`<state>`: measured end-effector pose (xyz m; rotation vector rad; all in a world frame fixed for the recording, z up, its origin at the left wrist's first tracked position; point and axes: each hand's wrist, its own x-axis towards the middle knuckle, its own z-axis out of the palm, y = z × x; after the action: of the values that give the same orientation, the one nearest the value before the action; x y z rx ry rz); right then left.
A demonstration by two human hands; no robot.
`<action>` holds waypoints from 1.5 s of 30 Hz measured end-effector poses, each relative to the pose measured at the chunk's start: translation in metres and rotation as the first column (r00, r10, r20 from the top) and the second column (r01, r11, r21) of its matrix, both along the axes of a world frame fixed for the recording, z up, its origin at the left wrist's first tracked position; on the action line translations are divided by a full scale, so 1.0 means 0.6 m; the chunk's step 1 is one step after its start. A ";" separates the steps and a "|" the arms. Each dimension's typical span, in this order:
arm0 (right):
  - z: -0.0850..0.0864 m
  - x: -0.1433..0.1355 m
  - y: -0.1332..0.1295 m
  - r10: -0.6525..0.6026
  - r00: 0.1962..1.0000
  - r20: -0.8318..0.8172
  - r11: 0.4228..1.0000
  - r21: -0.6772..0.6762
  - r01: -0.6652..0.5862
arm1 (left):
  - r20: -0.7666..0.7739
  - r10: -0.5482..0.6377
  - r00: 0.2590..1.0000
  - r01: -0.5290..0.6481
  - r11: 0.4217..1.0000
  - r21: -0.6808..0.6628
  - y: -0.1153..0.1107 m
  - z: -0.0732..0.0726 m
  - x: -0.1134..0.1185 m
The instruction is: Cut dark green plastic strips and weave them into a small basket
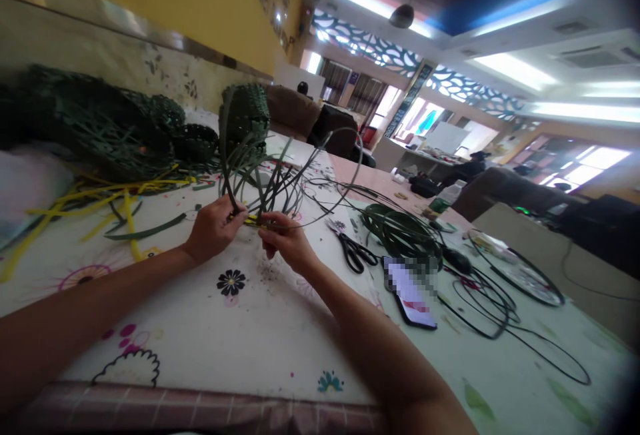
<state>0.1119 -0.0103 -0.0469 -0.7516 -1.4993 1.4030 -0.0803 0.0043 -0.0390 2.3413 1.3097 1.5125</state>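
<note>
Between my hands is a partly woven basket (273, 188) of dark green strips, whose loose ends stand up and curve outward. Some yellow strip (251, 220) shows low on it, between my fingers. My left hand (215, 228) pinches the near left side, beside a tall upright strip. Closed on the near right side, my right hand (287, 238) has its thumb and forefinger at the yellow band. A thin strip loops out to the right above that hand. The fingers partly cover the weave, so its exact pattern there is hidden.
Black-handled scissors (353, 252) and a phone (410, 294) lie to the right, near a coil of green strips (395, 228). Finished-looking green baskets (110, 125) and yellow strips (127, 215) are at the left. A tall green basket (245, 112) stands behind. The tablecloth (200, 328) is flowered.
</note>
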 end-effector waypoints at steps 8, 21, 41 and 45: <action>-0.010 0.000 -0.009 -0.357 0.874 0.330 0.885 0.419 0.203 | -0.033 -0.022 0.999 0.018 0.994 -0.107 -0.006 0.008 0.006; 0.035 0.011 -0.033 -0.783 0.356 0.509 0.566 0.821 0.070 | -0.027 -0.141 0.990 0.139 0.988 -0.062 -0.002 0.002 0.004; 0.025 0.017 -0.023 -0.708 0.328 0.626 0.697 0.695 0.179 | 0.018 -0.191 0.981 0.191 0.981 -0.025 0.020 0.005 -0.017; 0.026 0.014 -0.028 -0.761 0.241 0.602 0.645 0.742 0.184 | -0.003 -0.236 0.972 0.236 0.972 0.006 0.022 0.005 -0.018</action>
<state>0.1204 -0.0270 -0.0315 -1.5899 -2.0064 -0.1447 -0.0908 0.0178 -0.0360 2.4003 0.9847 1.4433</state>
